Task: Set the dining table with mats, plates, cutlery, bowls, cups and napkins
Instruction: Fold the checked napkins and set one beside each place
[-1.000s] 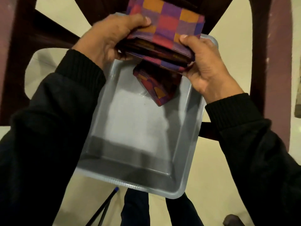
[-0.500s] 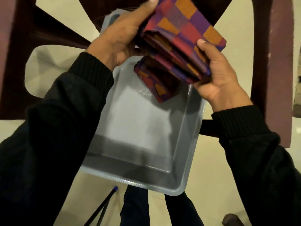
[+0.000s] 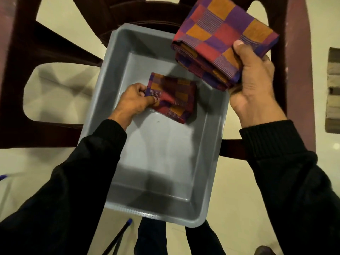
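A grey plastic bin sits on a dark maroon chair. My right hand grips a stack of folded checked napkins in red, purple and orange, held above the bin's right rim. Down inside the bin, my left hand pinches the left edge of a single folded checked napkin that lies low over the bin's floor. Both arms wear black sleeves.
The maroon chair frames the bin, with pale floor around it. A black stick with a blue tip lies near the bottom. A striped mat shows at the right edge.
The hands parted: my right hand lifted the napkin stack up and to the right, while my left hand dropped into the bin and took hold of the single napkin there.
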